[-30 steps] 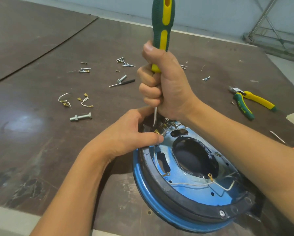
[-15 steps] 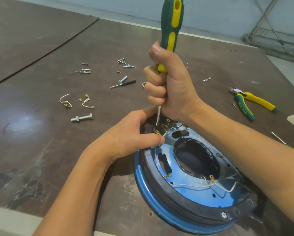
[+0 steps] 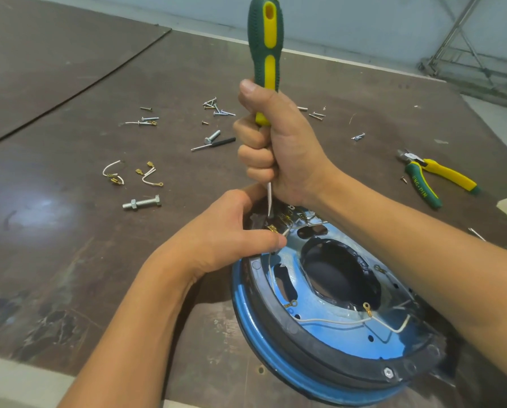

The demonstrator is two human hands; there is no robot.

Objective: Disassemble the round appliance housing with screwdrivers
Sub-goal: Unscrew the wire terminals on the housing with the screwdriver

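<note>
**Round appliance housing held at its far edge, screwdriver upright in the terminals**

The round appliance housing (image 3: 305,360) lies on the brown table (image 3: 69,245) in the lower right of my head view. Its open side faces up, a blue plate inside a black ring, with a white wire (image 3: 334,321) trailing across it.

My left hand (image 3: 228,237) sits at the housing's far rim. The thumb lies flat along the edge beside the brass terminals (image 3: 272,229), and the other fingers curl over the rim.

My right hand (image 3: 281,154) makes a full fist round the lower handle of the green-and-yellow screwdriver (image 3: 265,54), with the thumb laid up along the grip. The shaft (image 3: 269,198) drops between both hands, and its tip is in among the terminals.

Compared with half a second ago, the top of the handle has swung left, so the tool stands nearly upright instead of leaning right. The left hand and the housing have not shifted.

Farther out on the table are a bolt (image 3: 142,202), cut wire pieces (image 3: 114,172) and scattered screws (image 3: 217,108). Pliers (image 3: 440,178) lie well off to the right.
</note>
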